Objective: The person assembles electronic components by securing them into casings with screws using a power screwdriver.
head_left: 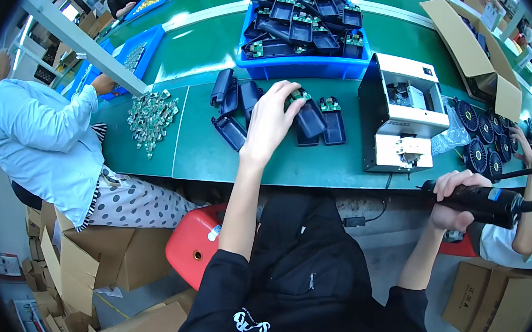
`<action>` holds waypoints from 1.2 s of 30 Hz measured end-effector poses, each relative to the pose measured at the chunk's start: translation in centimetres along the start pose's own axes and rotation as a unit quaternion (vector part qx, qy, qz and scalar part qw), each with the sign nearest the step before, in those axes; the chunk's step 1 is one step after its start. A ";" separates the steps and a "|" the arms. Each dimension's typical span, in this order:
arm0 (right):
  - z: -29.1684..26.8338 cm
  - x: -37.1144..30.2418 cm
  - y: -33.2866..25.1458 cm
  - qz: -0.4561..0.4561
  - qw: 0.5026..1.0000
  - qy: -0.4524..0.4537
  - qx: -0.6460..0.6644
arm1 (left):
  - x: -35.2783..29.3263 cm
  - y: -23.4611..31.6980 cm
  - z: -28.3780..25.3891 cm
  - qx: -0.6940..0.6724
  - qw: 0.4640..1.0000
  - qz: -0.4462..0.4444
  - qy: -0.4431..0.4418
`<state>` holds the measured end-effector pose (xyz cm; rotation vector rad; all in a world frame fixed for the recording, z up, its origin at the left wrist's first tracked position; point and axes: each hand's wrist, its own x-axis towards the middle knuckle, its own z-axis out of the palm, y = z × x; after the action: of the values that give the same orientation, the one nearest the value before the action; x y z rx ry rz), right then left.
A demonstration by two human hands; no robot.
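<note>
My left hand (269, 121) pinches the upper end of a dark blue plastic housing (311, 120), where a small green circuit board shows beside my fingertips. A second housing with a green board (335, 126) lies right of it, and part of another peeks out beneath. Left of my hand, several dark housing shells (228, 131) lie loosely on the green tabletop. My right hand (457, 196) is wrapped round a black electric screwdriver (485, 204), held in the air past the table's near edge. A thick black cable bends away from its right end.
Behind my left hand stands a blue bin (275, 71) heaped with housings. A white-and-black screw feeder (409, 125) is to its right, then black fan-like wheels (484, 132) and an open carton (475, 55). Loose circuit boards (151, 116) lie near a co-worker's blue sleeve (42, 125).
</note>
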<state>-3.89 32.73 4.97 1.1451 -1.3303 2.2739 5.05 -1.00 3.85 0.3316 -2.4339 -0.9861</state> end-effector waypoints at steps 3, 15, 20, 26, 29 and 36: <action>-2.3 -0.3 0.4 0.017 0.998 0.059 -0.026 | 0.8 0.9 3.2 0.007 1.000 -0.011 0.022; -6.7 6.9 1.2 0.185 0.947 0.160 -0.208 | -0.1 5.6 9.9 0.204 0.978 -0.046 -0.010; -7.1 9.2 4.8 0.300 0.846 0.037 -0.440 | -0.7 6.0 9.4 0.230 0.973 -0.021 -0.012; -11.5 5.9 10.7 0.141 0.785 -0.018 -0.603 | -0.5 4.8 8.4 0.212 0.977 -0.003 0.015; -11.8 6.4 10.7 0.145 0.791 -0.011 -0.594 | 0.1 4.6 7.3 0.210 0.977 -0.016 0.029; -12.8 6.4 10.1 0.246 0.827 0.007 -0.505 | -0.8 6.3 8.1 0.326 0.944 -0.042 -0.028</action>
<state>-20.24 36.83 0.10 0.4114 -2.5483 1.3232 1.25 8.50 3.02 0.6373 -2.7588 -0.1832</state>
